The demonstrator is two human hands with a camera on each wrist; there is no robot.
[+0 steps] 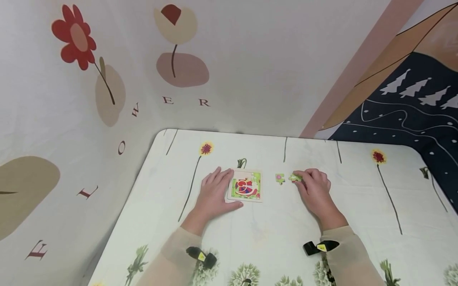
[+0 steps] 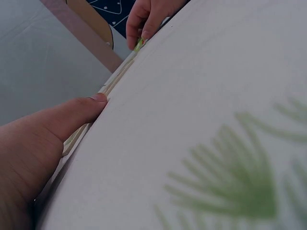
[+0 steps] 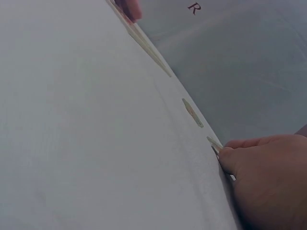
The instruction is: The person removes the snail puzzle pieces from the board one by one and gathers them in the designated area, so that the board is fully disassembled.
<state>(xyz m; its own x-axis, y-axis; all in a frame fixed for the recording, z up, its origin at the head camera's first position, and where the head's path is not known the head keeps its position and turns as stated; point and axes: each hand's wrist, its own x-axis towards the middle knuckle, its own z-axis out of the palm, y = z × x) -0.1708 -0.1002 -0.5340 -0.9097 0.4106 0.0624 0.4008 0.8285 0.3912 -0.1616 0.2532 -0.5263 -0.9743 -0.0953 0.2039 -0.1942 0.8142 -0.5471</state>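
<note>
My left hand (image 1: 215,194) lies beside a small square jigsaw board (image 1: 243,174), fingers fairly straight at its left edge and the thumb (image 2: 91,106) along its near side. Most of the board is filled with a red, purple and green picture, while a pale bare patch shows along its top left. To the right, a green puzzle piece (image 1: 280,178) with a pink spot lies flat on the table. My right hand (image 1: 315,192) pinches another green puzzle piece (image 1: 295,177) between thumb and fingertips, low over the tabletop and just right of the loose piece. Fingers partly cover it.
A white cloth with printed flowers covers the table (image 1: 272,234). Behind it stands a pale wall hanging (image 1: 250,79) with flowers and letters, and a dark panel with white trees (image 1: 404,107) at the right. Each sleeve has a black wrist camera (image 1: 322,247) strapped on.
</note>
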